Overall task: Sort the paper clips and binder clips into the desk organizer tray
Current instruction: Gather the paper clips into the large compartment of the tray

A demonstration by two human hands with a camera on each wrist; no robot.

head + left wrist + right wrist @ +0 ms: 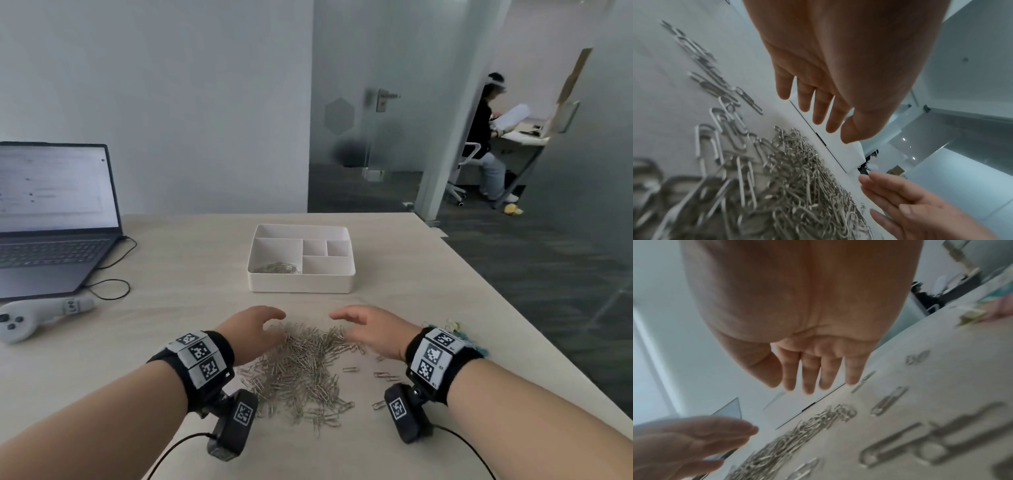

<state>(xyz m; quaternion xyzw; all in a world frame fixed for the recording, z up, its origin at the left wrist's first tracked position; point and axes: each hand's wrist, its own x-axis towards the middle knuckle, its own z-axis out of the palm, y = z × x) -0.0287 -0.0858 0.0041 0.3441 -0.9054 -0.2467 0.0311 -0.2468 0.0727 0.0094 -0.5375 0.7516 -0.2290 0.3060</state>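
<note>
Both hands spread, empty: left hand [251, 329] and right hand [371, 329] flank the far end of the paper clips [301, 366] heaped on the tabletop [188, 274]. Tray [300, 283] beyond, some clips in its near-left compartment. Coloured items [454, 325] behind right wrist, possibly binder clips.

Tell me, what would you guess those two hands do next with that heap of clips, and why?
Probably they close together and scoop a bunch. The left hand and right hand hover open on either side of the paper clip pile, holding nothing. The organizer tray just beyond already has paper clips in its near-left compartment, so the load likely goes there.
</note>
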